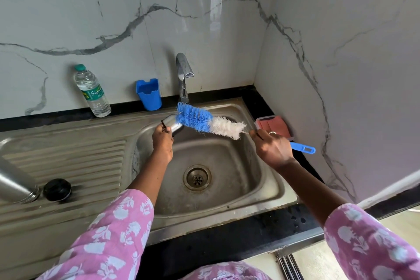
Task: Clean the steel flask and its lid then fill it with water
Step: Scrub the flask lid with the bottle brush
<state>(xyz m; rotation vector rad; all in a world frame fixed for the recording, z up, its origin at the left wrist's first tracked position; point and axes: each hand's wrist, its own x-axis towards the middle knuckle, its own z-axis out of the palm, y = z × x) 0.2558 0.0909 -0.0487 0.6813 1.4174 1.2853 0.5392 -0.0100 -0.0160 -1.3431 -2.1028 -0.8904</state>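
— What is each hand on?

— The right hand (273, 150) is clenched round the thin shank of the bottle brush (204, 120), just below the bristles; the flat blue handle (303, 149) sticks out behind the knuckles. The left hand (162, 143) pinches a small steel cap (173, 123), fingers curled at its near side, with a black loop by the fingertips.

— How do the two lie to one another?

— The brush runs long from the right hand up and leftward, white bristles nearest the grip, blue ones at the far tip. That tip meets the cap at its rim. Whether any bristle is inside the cap I cannot tell. Both are held over the sink (261, 166), under the tap (183, 70), which shows no water.

— So the coming move?

— I judge it a push along the brush's own axis, leftward into the cap, the left hand bracing against it.

— And the flask itself?

— The flask (13, 185) lies on its side on the ribbed draining board (79, 157), well to the left, mouth towards a black stopper (57, 189) just beside it. The left hand is the nearer one.

— Materials?

— Brushed steel, smooth and likely slippery when wet; bristles soft and springy; the stopper matt black, round and squat.
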